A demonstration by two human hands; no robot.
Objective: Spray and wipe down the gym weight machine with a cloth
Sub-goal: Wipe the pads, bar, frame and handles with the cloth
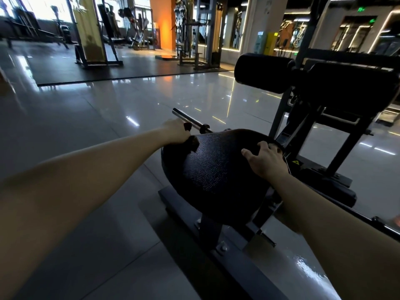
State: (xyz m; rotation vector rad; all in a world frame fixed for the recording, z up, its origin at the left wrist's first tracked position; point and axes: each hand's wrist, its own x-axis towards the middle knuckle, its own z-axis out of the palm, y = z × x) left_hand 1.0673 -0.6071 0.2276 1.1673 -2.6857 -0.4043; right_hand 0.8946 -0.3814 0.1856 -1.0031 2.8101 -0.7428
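Seat pad: the black textured seat pad (216, 174) of the weight machine (279, 118) sits at centre frame, slightly right, on a grey steel base (238, 269).
Cloth: a dark cloth (193, 144) lies bunched at the pad's upper-left edge, touching it.
Spray bottle: not in view.
Risk: the cloth is nearly the same colour as the pad and only a small bunch of it meets the surface, so strokes could leave strips unwiped. The hand is also at the very rim, where a hard push could slip it off towards the chrome bar (190, 120) just beyond.
Left hand: the left hand (176, 133) has its fingers curled round the cloth, gripping it against the pad's edge.
Right hand: the right hand (266, 161) lies flat on the pad's right side with fingers spread, holding nothing, and looks to be bracing.
Beyond: a black roller pad (259, 72) stands at upper right; glossy tiled floor (108, 126) spreads to the left.
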